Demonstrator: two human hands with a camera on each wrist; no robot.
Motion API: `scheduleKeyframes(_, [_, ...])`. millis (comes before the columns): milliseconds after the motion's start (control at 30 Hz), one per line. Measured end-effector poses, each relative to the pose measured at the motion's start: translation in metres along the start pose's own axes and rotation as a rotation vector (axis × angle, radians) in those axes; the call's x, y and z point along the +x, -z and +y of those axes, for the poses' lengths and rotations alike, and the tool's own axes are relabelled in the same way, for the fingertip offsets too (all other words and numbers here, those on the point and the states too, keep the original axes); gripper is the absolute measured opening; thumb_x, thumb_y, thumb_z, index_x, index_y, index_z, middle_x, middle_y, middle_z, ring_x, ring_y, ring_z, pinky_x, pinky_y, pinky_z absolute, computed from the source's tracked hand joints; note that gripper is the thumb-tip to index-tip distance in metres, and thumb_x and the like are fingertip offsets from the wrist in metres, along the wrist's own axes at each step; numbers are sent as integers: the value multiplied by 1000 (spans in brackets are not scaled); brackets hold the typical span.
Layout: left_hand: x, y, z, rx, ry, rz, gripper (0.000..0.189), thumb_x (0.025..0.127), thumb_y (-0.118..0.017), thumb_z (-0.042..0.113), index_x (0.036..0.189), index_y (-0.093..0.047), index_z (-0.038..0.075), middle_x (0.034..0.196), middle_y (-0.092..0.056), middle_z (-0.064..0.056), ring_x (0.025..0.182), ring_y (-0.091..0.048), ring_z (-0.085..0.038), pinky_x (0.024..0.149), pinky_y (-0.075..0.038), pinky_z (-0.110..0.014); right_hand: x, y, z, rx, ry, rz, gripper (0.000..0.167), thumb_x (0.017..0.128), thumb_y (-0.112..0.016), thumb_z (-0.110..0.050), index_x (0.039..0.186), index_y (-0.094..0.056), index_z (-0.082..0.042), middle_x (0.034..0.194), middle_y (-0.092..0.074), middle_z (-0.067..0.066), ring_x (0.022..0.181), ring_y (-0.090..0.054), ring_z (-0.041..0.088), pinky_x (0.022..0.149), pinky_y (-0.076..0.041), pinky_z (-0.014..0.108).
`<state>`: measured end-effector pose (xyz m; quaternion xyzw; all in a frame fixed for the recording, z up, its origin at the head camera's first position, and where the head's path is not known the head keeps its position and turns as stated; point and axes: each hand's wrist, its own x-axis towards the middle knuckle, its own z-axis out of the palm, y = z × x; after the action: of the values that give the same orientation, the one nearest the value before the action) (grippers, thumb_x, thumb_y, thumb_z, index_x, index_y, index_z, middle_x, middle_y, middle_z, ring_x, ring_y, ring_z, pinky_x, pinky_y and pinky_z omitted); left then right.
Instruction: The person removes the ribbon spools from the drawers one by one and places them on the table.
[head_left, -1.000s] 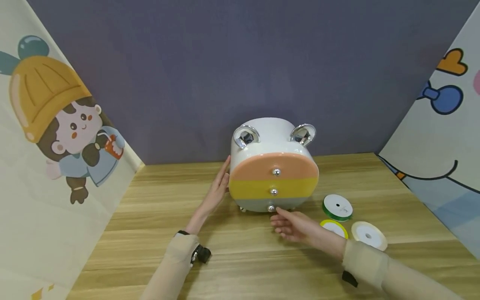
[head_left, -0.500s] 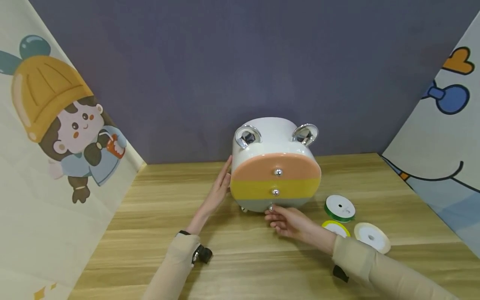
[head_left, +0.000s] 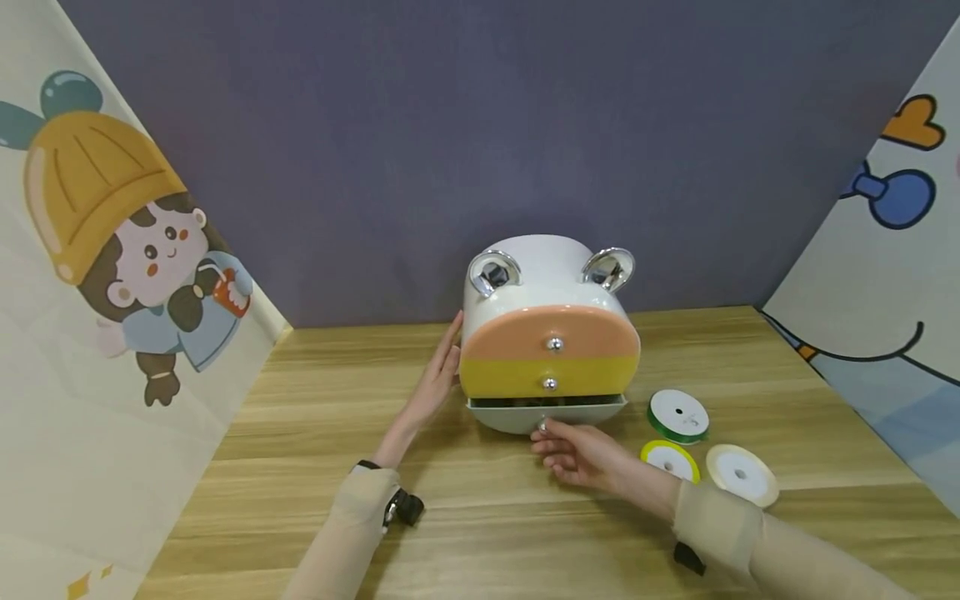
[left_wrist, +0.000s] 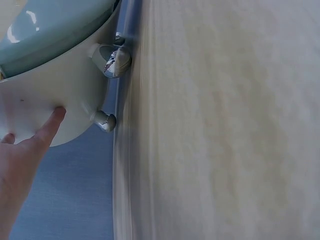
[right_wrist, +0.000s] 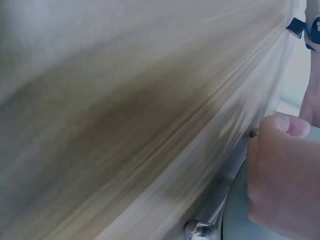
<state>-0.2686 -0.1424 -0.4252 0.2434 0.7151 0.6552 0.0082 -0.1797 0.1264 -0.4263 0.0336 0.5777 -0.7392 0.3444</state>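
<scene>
A small white drawer cabinet (head_left: pixel 542 271) with two silver ears and three coloured drawers stands on the wooden table. Its lowest, grey-green drawer (head_left: pixel 506 418) is pulled out a little, and a dark gap shows above its front. My right hand (head_left: pixel 588 454) pinches the silver knob (head_left: pixel 543 426) of that drawer between thumb and index finger. Against the cabinet's left side rests my left hand (head_left: pixel 431 390), fingers straight. In the left wrist view, a finger of my left hand (left_wrist: pixel 22 157) touches the white cabinet wall (left_wrist: pixel 55 95) near its silver feet (left_wrist: pixel 106 121).
To the right of the cabinet lie three ribbon spools: a green one (head_left: pixel 678 415), a yellow one (head_left: pixel 671 461) and a cream one (head_left: pixel 741 475). A dark blue-grey wall (head_left: pixel 375 167) stands behind the table (head_left: pixel 337 367), with cartoon-printed panels at both sides.
My right hand has reached the bottom knob, pinched it and drawn the lowest drawer slightly towards me. The left hand has stayed at the cabinet's side.
</scene>
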Motion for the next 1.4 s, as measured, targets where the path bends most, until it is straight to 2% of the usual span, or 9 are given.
scheduleKeyframes(333, [0,0,1,-5,32,-1,52,110,-26,35,159,-10,38,169,-7,5,146,-34,-40,106,-46,-58,-18,-6,10,-3,-9,-21,28,104,-50,-33,102,-69,-13,86,-73,-10,67,-63,-2,63,-52,13])
scheduleKeyframes(600, [-1,0,3,-4,32,-1,54,110,-24,27,161,-6,33,170,-3,0,147,-31,-42,106,-44,-62,-33,-9,20,8,-29,-49,27,103,-51,-33,102,-70,-14,88,-73,-10,69,-62,-1,64,-52,12])
scheduleKeyframes(867, [-1,-1,3,21,30,15,52,110,-27,36,159,-11,40,169,-6,1,147,-31,-40,105,-45,-62,-45,-10,27,-1,-33,-57,29,102,-52,-36,105,-68,-12,90,-73,-10,70,-61,-2,65,-52,12])
scheduleKeyframes(1100, [-2,1,1,17,28,11,53,108,-28,43,159,-11,40,169,-7,0,147,-33,-41,104,-46,-61,-52,-12,32,0,-49,-64,31,101,-54,-36,108,-68,-9,90,-73,-9,71,-61,-1,66,-52,13])
scheduleKeyframes(1400, [-2,1,3,13,31,1,52,110,-26,33,159,-10,38,169,-6,0,146,-34,-41,104,-46,-62,-61,-20,37,1,-48,-77,32,101,-54,-36,109,-69,-8,90,-73,-10,69,-61,-2,64,-52,13])
